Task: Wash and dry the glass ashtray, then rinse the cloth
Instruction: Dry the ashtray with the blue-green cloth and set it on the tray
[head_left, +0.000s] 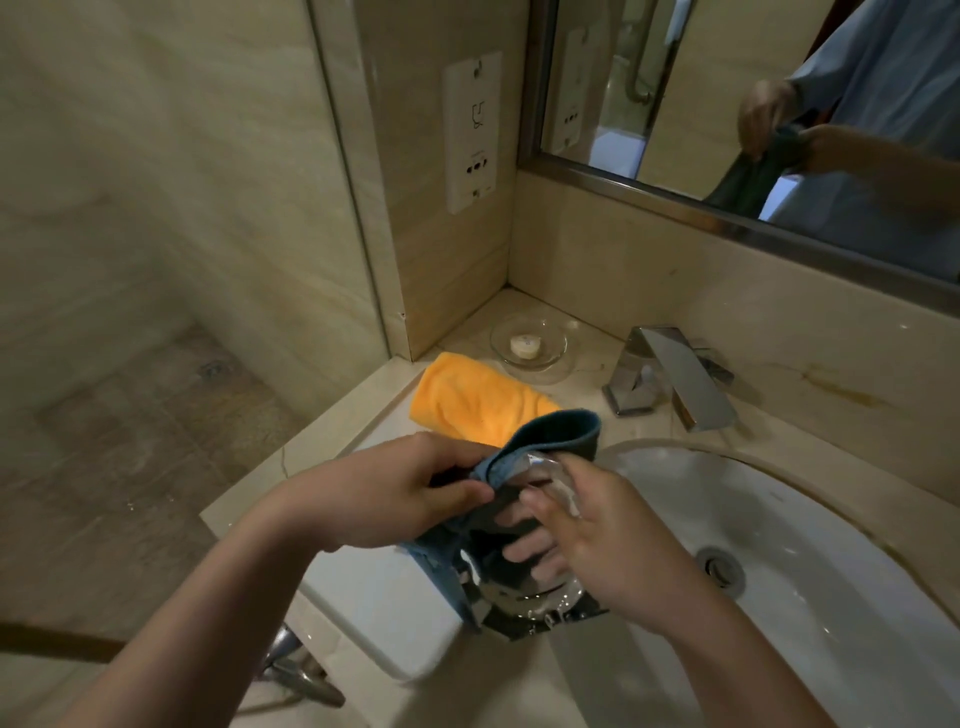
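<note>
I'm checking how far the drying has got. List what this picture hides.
- Ashtray, head view: mostly covered by the blue cloth and right hand; wet or dry cannot be told.
- Left hand: fingertips buried in cloth.
- Tap: spout mouth faces away; running or not unclear.
- Mirror: reflection blurred, cut off by the frame edge.
</note>
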